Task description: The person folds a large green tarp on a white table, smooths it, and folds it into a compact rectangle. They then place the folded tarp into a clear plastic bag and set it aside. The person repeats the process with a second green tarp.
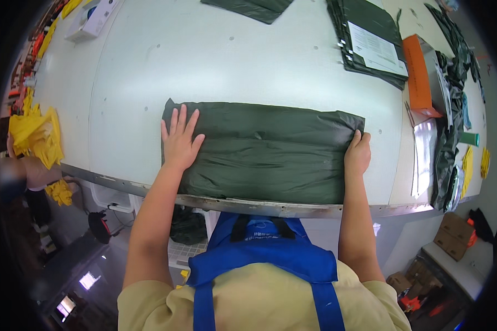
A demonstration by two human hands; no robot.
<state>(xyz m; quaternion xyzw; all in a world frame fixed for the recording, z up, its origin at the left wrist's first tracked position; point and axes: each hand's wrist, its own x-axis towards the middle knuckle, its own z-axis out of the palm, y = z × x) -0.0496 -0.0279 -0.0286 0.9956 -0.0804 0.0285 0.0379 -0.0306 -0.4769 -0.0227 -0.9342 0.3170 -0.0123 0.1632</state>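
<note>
A wide sheet of dark green, creased thin fabric or film [259, 154] lies flat along the near edge of the white table, its layers seeming folded. My left hand [181, 140] rests on its left end, palm down with fingers spread. At the right end, my right hand [358, 153] grips the edge of the dark green sheet, thumb on top and the other fingers curled out of sight.
Stacked dark green pieces with a printed paper [375, 49] on top lie at the far right, beside an orange box [419, 77]. Yellow cloth [38, 132] is heaped at the left edge, near another person's arm [36, 172]. A white box [94, 19] stands far left.
</note>
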